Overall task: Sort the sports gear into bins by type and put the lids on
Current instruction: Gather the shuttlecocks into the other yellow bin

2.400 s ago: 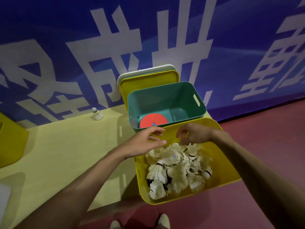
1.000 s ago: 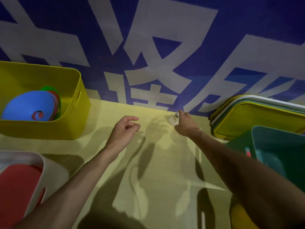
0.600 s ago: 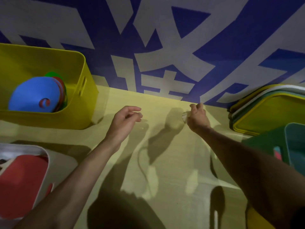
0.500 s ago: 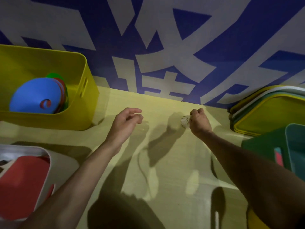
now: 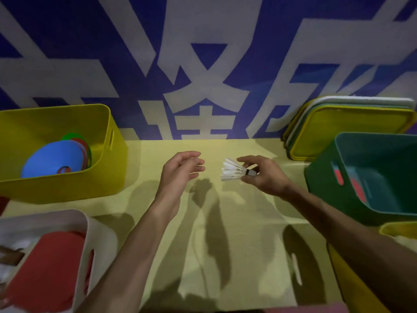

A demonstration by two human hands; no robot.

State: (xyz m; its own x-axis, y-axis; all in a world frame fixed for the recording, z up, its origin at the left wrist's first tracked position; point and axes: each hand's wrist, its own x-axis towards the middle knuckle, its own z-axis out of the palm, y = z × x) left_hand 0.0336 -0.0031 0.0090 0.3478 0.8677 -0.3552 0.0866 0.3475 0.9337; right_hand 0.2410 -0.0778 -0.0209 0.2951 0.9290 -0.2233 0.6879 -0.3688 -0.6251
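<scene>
My right hand (image 5: pixel 264 175) pinches a white feather shuttlecock (image 5: pixel 232 171) by its cork end, lifted a little above the yellow bench (image 5: pixel 225 233), feathers pointing left. My left hand (image 5: pixel 180 171) hovers beside it with fingers loosely curled and nothing in them. A yellow bin (image 5: pixel 108 141) at the left holds blue, red and green flat discs. A white bin (image 5: pixel 90 236) at the lower left holds red paddles. A green bin (image 5: pixel 325 177) at the right holds a red disc. Part of another yellow bin (image 5: pixel 352 274) shows under my right forearm.
A stack of yellow, green and white lids (image 5: pixel 352 123) leans against the blue banner wall (image 5: pixel 203 64) behind the green bin. The bench's front edge runs along the bottom of the view.
My right hand closed on the shuttlecock by the wall and has lifted it toward me. The view shifted left from the shuttlecock bin to the bench middle. My left hand stayed hovering.
</scene>
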